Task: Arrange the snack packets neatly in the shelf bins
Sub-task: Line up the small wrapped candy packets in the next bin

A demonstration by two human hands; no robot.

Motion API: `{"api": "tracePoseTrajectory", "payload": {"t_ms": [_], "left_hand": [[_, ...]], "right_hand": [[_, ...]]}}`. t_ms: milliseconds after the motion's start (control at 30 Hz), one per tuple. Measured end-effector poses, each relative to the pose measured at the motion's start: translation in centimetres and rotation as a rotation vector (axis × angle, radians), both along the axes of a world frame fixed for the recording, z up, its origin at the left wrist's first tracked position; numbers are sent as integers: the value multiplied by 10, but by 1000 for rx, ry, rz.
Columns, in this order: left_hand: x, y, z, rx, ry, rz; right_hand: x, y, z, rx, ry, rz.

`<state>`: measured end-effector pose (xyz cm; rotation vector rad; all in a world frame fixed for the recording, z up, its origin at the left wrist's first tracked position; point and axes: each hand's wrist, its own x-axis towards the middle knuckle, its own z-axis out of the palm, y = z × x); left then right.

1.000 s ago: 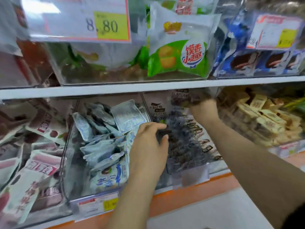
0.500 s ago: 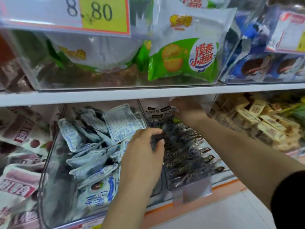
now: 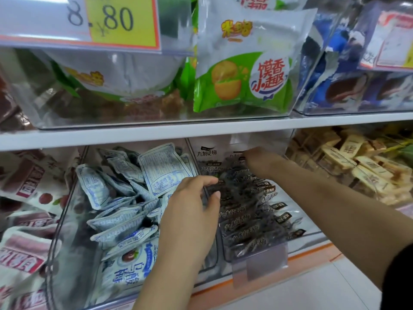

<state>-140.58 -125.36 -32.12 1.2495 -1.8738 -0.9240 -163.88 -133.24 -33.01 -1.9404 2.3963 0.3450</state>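
Left grip [image 3: 192, 214], one dark packet [image 3: 212, 188] pinched

The right grip [image 3: 257, 158] has dropped from just under the white shelf board [image 3: 156, 133], where a dark blur sat in front of it a second ago, down onto the back row of the black-printed clear plastic snack packets [image 3: 252, 211] in the clear plastic middle bin [image 3: 223, 247]; whether it holds one now is too blurred to tell. The view has closed in on the shelves: the yellow-and-white 8.80 price tag [image 3: 116, 19] now runs off the upper left of the frame, the green-and-white biscuit bag [image 3: 243, 70] looms larger, and a black sleeve [image 3: 400, 271] has entered at the lower right
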Motion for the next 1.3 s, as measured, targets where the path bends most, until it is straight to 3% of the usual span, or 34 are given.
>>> {"api": "tracePoseTrajectory", "payload": {"t_ms": [133,200,300,367,433,633,867,967,1067,1200,1300], "left_hand": [[2,-1,-1,15,5,-14],[3,-1,-1,31,15,-23],[2,-3,-2,20,10,-22],[2,-3,-3,7,6,-21],[3,-3,-3,6,17,-19],[1,-2,-3,-9,-8,-11],[1,-3,-5,-28,-6,-37],[1,-3,-6,-35,-16,-36],[0,-3,-7,-58,-24,-21],[-1,3,-4,-243,-138,-16],[-7,14,6,-435,-328,-182]], "right_hand": [[8,32,12,-232,-56,57],[22,56,24,-349,-219,99],[50,85,31,-128,-448,258],[58,91,25,66,-431,345],[58,91,17,134,-393,363],[49,54,-5,-143,-192,386],[44,19,-10,-227,-262,390],[41,39,4,-238,-429,339],[25,81,29,-390,-505,299],[2,149,47,-98,-466,261],[-1,178,43,33,-313,259]]}}
